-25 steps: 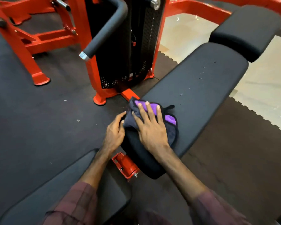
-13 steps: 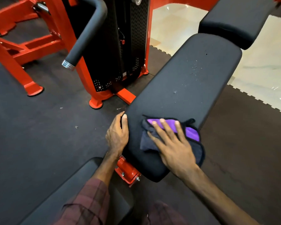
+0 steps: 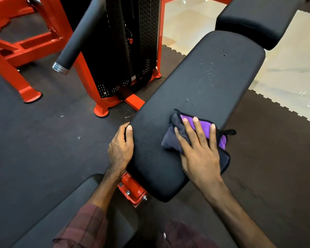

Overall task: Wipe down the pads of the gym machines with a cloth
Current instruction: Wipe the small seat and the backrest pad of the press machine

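Pressing flat-fingered, right hand (image 3: 200, 154) pins the cloth (image 3: 200, 126) to the pad (image 3: 195, 86); left hand (image 3: 121, 149) clasps its edge

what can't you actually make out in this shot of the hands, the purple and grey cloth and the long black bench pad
- Head view: the middle of the purple and grey cloth lies under the flat right hand.
- Head view: the left hand rests against the long black bench pad; its fingers at the pad's side are hidden.
- Head view: the small black upper pad is cut by the top edge.
- Head view: specks on the bench pad are too small to identify.
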